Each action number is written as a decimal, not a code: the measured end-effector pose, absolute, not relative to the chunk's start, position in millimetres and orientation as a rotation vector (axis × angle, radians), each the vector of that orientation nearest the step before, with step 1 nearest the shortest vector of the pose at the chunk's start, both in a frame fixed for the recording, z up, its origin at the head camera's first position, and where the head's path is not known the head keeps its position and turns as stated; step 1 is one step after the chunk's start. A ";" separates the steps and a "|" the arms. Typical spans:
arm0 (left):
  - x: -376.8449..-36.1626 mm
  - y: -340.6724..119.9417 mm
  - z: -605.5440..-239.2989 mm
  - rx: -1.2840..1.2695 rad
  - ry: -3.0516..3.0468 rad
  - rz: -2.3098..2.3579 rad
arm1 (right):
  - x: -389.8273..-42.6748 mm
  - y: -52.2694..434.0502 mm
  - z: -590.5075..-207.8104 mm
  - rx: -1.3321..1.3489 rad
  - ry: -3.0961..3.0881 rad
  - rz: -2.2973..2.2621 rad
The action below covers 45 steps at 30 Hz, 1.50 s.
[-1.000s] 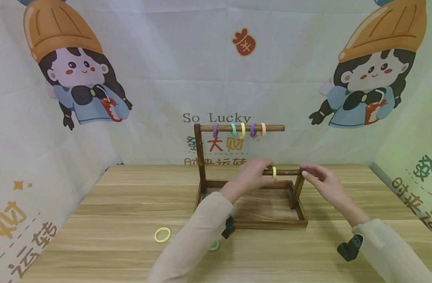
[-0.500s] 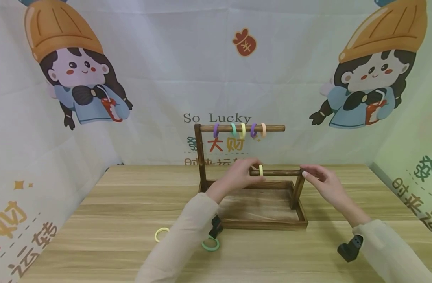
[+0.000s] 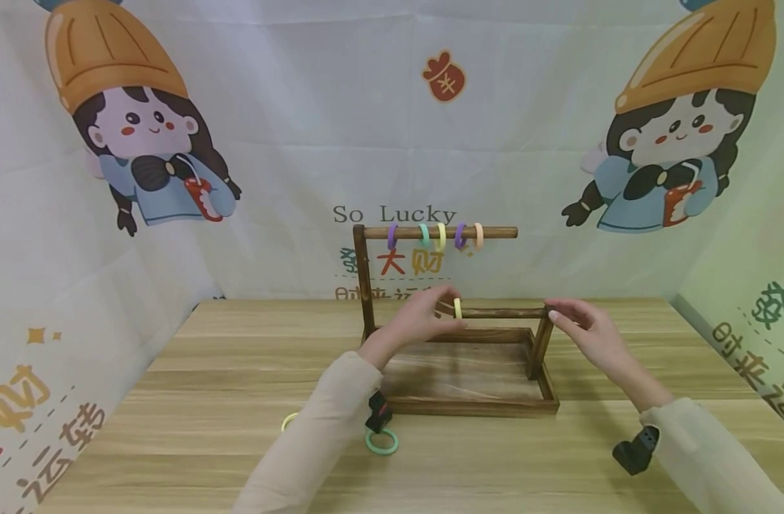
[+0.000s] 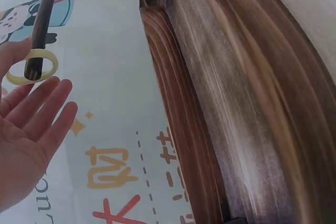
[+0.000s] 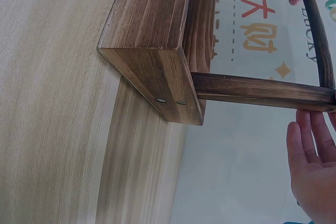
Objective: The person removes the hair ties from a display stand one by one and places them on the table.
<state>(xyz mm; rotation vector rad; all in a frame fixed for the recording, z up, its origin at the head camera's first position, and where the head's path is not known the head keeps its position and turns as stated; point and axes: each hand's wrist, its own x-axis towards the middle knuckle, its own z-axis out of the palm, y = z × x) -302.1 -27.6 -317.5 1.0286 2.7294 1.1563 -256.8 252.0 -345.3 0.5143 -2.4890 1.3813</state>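
Left hand [image 3: 424,314], which I see with fingers straight and relaxed, touches the yellow ring [image 3: 458,308] threaded at the free left end of the lower rod [image 3: 504,313], whose long axis runs left–right toward my right hand [image 3: 581,330], fingers extended, steadying the rod's right end at the rack post [image 3: 540,350].

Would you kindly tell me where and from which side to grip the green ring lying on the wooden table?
Pinch the green ring across its thin band at the near edge, coming straight down from above: it lies flat on the wooden table, hole upward, probably leaving no room beneath.
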 end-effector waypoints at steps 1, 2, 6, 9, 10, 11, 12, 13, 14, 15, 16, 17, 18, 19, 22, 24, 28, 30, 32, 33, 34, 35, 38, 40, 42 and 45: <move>-302.3 -28.6 -317.8 1.025 2.724 1.172 | -256.8 252.1 -345.2 0.514 -2.489 1.382; -302.8 -29.4 -318.3 1.024 2.713 1.191 | -256.9 252.0 -345.1 0.514 -2.488 1.382; -304.2 -32.0 -320.4 1.018 2.666 1.261 | -256.9 252.0 -344.6 0.516 -2.486 1.395; -304.4 -34.2 -322.0 1.010 2.638 1.288 | -256.9 252.0 -344.4 0.515 -2.487 1.397; -304.2 -35.1 -322.4 1.004 2.632 1.294 | -256.9 252.0 -344.3 0.515 -2.487 1.394; -304.0 -36.3 -323.2 0.998 2.623 1.301 | -256.8 252.0 -344.4 0.515 -2.488 1.391; -303.8 -37.5 -324.1 0.991 2.619 1.307 | -256.9 251.9 -344.4 0.515 -2.487 1.390; -303.8 -38.7 -325.1 0.987 2.623 1.304 | -256.9 251.9 -344.5 0.514 -2.489 1.386; -303.5 -40.1 -326.2 0.980 2.623 1.303 | -256.9 251.9 -344.6 0.514 -2.489 1.385; -303.3 -41.8 -327.3 0.979 2.625 1.303 | -256.9 251.9 -344.8 0.514 -2.489 1.385; -303.2 -43.5 -328.5 0.980 2.626 1.305 | -256.9 251.9 -344.9 0.513 -2.490 1.383; -303.1 -45.2 -330.0 0.981 2.627 1.301 | -256.9 251.9 -345.0 0.513 -2.490 1.382; -303.1 -46.6 -331.3 0.987 2.633 1.294 | -256.9 251.9 -345.1 0.513 -2.490 1.383; -303.1 -48.1 -332.6 0.995 2.641 1.283 | -256.8 251.9 -345.2 0.512 -2.492 1.381; -302.4 -52.5 -336.6 1.023 2.652 1.251 | -256.4 251.6 -345.4 0.512 -2.494 1.373; -301.2 -55.0 -339.1 1.052 2.656 1.232 | -256.1 251.3 -345.5 0.512 -2.494 1.373; -298.1 -59.3 -343.5 1.141 2.651 1.217 | -255.7 251.0 -346.0 0.508 -2.495 1.377; -296.1 -60.6 -344.9 1.174 2.672 1.183 | -255.7 251.0 -346.1 0.504 -2.498 1.378; -294.1 -61.4 -346.1 1.185 2.703 1.135 | -255.8 251.1 -346.2 0.502 -2.501 1.375; -292.9 -61.6 -346.5 1.187 2.714 1.116 | -255.8 251.1 -346.2 0.501 -2.503 1.372; -292.1 -61.7 -346.8 1.192 2.725 1.095 | -255.8 251.1 -346.2 0.502 -2.504 1.370; -291.1 -61.9 -347.1 1.193 2.733 1.079 | -255.8 251.2 -346.3 0.503 -2.504 1.367; -288.8 -61.9 -348.0 1.233 2.717 1.079 | -255.7 251.2 -346.3 0.505 -2.504 1.362; -287.8 -61.9 -349.0 1.269 2.713 1.075 | -255.7 251.3 -346.3 0.506 -2.503 1.362; -286.2 -61.8 -349.6 1.297 2.709 1.072 | -255.8 251.2 -346.3 0.506 -2.502 1.364; -283.6 -61.2 -350.2 1.328 2.708 1.066 | -256.1 251.1 -346.1 0.505 -2.502 1.368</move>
